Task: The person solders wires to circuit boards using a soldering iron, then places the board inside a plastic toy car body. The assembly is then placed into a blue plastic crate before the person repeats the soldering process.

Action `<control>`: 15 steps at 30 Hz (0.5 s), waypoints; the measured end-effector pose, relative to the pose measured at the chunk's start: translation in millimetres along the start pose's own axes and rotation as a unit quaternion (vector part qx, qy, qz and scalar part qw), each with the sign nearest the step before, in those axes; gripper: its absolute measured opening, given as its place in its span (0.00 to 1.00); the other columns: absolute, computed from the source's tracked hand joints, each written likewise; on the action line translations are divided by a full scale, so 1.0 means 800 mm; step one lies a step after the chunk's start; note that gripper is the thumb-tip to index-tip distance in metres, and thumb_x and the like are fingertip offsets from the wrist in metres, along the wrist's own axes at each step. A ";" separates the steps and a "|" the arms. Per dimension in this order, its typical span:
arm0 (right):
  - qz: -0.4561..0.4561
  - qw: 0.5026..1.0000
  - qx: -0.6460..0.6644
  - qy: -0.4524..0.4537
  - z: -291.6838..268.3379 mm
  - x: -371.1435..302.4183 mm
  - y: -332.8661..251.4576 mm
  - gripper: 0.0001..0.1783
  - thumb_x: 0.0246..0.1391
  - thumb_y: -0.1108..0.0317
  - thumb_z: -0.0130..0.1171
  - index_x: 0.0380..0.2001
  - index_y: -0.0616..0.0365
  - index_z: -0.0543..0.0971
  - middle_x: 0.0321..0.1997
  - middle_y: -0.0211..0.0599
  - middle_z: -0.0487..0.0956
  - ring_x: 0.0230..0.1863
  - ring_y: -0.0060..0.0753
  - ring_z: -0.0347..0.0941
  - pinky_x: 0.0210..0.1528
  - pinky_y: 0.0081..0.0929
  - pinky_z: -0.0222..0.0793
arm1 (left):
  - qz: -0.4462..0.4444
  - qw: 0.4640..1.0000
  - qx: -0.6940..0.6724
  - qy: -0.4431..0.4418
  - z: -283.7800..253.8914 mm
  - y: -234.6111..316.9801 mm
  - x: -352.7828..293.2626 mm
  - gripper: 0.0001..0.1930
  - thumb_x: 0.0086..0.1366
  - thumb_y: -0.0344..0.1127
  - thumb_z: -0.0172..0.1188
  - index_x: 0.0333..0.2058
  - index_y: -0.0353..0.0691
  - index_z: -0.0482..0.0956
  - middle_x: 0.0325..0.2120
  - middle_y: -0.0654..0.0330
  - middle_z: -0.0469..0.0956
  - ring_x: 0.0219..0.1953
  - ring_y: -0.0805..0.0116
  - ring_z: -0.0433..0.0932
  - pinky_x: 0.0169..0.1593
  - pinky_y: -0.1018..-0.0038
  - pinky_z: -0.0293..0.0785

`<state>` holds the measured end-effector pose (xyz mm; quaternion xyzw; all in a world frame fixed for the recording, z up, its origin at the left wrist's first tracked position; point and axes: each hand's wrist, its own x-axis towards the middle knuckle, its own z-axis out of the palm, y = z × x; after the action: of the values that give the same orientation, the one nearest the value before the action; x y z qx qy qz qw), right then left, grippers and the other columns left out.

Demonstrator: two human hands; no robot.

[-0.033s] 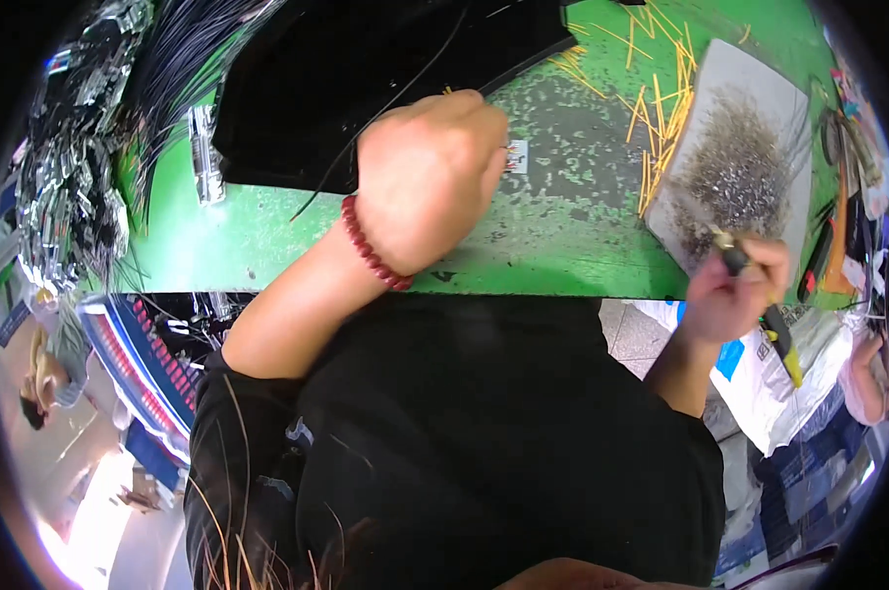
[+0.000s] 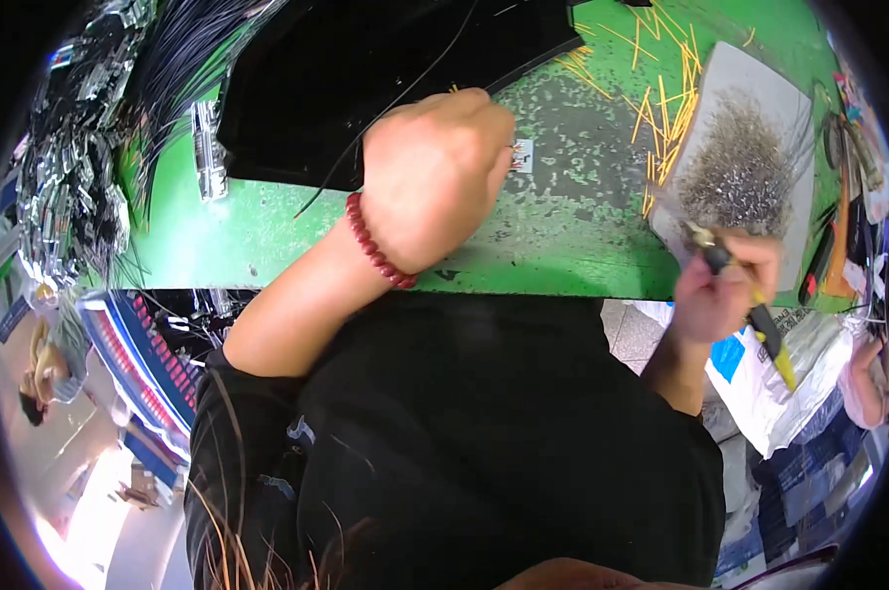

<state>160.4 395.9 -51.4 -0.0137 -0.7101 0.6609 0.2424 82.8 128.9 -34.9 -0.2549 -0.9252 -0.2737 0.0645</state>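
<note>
My left hand [image 2: 439, 177], with a red bead bracelet [image 2: 371, 246] at the wrist, is closed in a fist over the table, back of the hand upward. What its fingers grip is hidden. A small whitish piece with reddish strands [image 2: 523, 155] shows just right of the fingers; whether it is held cannot be told. A thin dark wire [image 2: 400, 98] runs past the fist over a black sheet-like thing [image 2: 316, 88]. My right hand [image 2: 719, 295] is closed round a hand tool [image 2: 774, 349] with yellow-and-black handle parts and a metal tip, at the near edge of a grey slab [image 2: 705, 147].
Dark clippings [image 2: 744, 182] and silvery bits lie heaped on the slab. Yellow sticks [image 2: 675, 128] are scattered left of it. Clear shiny packets [image 2: 66, 187] and a bundle of dark wires [image 2: 179, 79] fill the far left. Another person's arm [image 2: 865, 383] shows at the right rim.
My right hand and its tool have shifted slightly to the left. My left hand stays almost in place, still closed.
</note>
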 end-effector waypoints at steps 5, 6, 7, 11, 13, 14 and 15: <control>0.065 0.993 0.012 -0.102 0.055 -0.022 -0.001 0.15 0.50 0.63 0.64 0.33 0.64 0.74 0.29 0.32 0.73 0.27 0.16 0.64 0.31 0.16 0.59 | -0.013 1.000 0.004 0.000 -0.002 -0.001 -0.003 0.04 0.50 0.28 0.62 0.21 0.42 0.75 0.20 0.62 0.73 0.24 0.61 0.75 0.26 0.69 0.71; 0.081 0.992 0.011 -0.100 0.057 -0.023 0.001 0.16 0.50 0.63 0.64 0.33 0.64 0.75 0.29 0.31 0.73 0.27 0.15 0.64 0.31 0.16 0.59 | -0.009 1.000 0.006 -0.003 -0.003 -0.001 -0.001 0.05 0.50 0.28 0.62 0.20 0.42 0.75 0.20 0.61 0.73 0.24 0.60 0.75 0.26 0.68 0.71; 0.075 0.992 0.009 -0.100 0.062 -0.021 0.003 0.16 0.50 0.62 0.65 0.33 0.64 0.75 0.28 0.30 0.73 0.26 0.14 0.64 0.29 0.15 0.59 | -0.005 1.000 0.009 -0.006 -0.004 -0.001 -0.001 0.05 0.50 0.28 0.62 0.20 0.42 0.75 0.20 0.61 0.72 0.24 0.60 0.75 0.26 0.68 0.71; 0.057 0.991 -0.047 -0.110 0.062 -0.023 0.005 0.16 0.49 0.61 0.66 0.32 0.63 0.76 0.26 0.29 0.73 0.24 0.14 0.64 0.27 0.15 0.58 | 0.001 1.000 0.018 -0.001 -0.003 -0.002 0.000 0.05 0.50 0.28 0.61 0.20 0.41 0.74 0.19 0.61 0.71 0.23 0.60 0.75 0.25 0.68 0.70; 0.048 0.988 -0.067 -0.131 0.068 -0.021 0.002 0.15 0.49 0.61 0.66 0.32 0.61 0.76 0.24 0.27 0.73 0.23 0.13 0.64 0.25 0.15 0.58 | 0.002 1.000 0.018 0.001 -0.003 -0.003 0.000 0.05 0.50 0.28 0.61 0.19 0.41 0.74 0.19 0.61 0.71 0.23 0.60 0.75 0.24 0.67 0.70; 0.046 0.987 -0.071 -0.134 0.071 -0.020 0.001 0.14 0.49 0.62 0.66 0.32 0.60 0.76 0.23 0.27 0.74 0.22 0.13 0.64 0.25 0.15 0.58 | 0.001 1.000 0.018 0.001 -0.003 -0.003 0.000 0.05 0.50 0.28 0.61 0.19 0.41 0.74 0.19 0.61 0.71 0.23 0.60 0.75 0.24 0.67 0.70; 0.047 0.987 -0.071 -0.135 0.071 -0.020 0.001 0.14 0.49 0.62 0.66 0.32 0.60 0.76 0.23 0.27 0.74 0.22 0.13 0.64 0.25 0.15 0.58 | 0.001 1.000 0.018 0.000 -0.003 -0.003 0.000 0.05 0.50 0.28 0.61 0.19 0.41 0.74 0.19 0.61 0.71 0.23 0.60 0.75 0.24 0.67 0.70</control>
<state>153.9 337.4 -58.1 0.0250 -0.7801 0.6152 0.1115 81.6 126.3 -33.8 -0.2546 -0.9297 -0.2568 0.0696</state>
